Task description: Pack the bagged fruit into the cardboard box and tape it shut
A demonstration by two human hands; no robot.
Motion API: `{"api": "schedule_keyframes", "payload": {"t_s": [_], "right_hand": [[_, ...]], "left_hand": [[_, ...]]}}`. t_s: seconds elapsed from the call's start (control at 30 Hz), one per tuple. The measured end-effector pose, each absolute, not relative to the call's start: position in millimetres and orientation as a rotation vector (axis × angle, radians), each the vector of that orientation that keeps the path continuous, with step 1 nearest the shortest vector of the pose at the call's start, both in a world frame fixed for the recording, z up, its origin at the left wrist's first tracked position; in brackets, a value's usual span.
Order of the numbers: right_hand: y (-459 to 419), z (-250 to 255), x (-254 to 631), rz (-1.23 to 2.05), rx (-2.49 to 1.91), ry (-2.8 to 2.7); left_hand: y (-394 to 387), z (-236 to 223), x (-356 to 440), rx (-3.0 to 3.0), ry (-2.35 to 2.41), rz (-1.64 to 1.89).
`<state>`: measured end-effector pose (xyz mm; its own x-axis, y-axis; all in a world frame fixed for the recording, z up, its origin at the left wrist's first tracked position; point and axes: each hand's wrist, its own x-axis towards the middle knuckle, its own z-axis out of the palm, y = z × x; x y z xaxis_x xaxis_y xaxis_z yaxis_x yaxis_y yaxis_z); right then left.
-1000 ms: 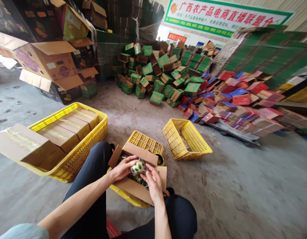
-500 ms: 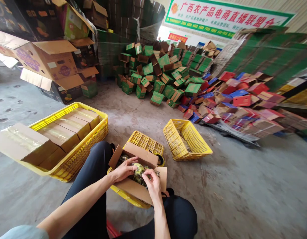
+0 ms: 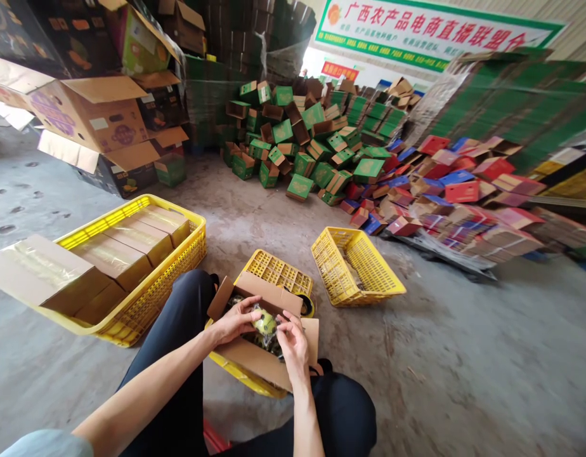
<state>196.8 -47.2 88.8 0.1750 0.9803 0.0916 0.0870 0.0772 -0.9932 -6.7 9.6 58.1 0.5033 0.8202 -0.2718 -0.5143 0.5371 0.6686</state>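
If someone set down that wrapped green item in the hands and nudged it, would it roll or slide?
The wrapped green item looks rounded, so it might roll. Its clear wrapping shines, suggesting a slippery surface, and looks thin and crinkled, so it would probably flex.

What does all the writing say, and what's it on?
"广西农产品电商直播联盟": big red characters on the banner; the last character is partly hidden.
Banner's smaller lines: too blurred.
Red sign below: too blurred.
Purple-printed carton: too blurred.
Wrapped fruit: no readable words.
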Motion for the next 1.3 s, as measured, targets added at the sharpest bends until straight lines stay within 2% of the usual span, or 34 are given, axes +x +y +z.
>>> {"api": "schedule_keyframes", "payload": {"t_s": [0.23,0.4,0.57,0.8,1.0,1.13,1.3], "right_hand": [[-46,82,215,0.841,-1.362,-1.013],[-47,79,224,0.902,-1.376,-0.853],[-45,75,224,0.888,-1.434,-0.844],[-45,70,234,0.771,-1.503,-0.863],[-52,76,233,0.591,-1.605,-1.105],[-61,70,219,0.384,-1.714,-1.317],[-63,62,210,0.288,-1.955,-1.467]], "left_hand": [[21,69,-23,0.821,0.816,1.109],[28,81,-36,1.092,0.911,1.194],[25,72,-31,1.441,0.919,1.054],[20,34,-14,1.824,0.897,0.87],[20,15,-16,1.664,1.031,0.864],[19,21,-15,1.571,0.997,0.91],[19,38,-17,1.489,0.945,0.98]]}}
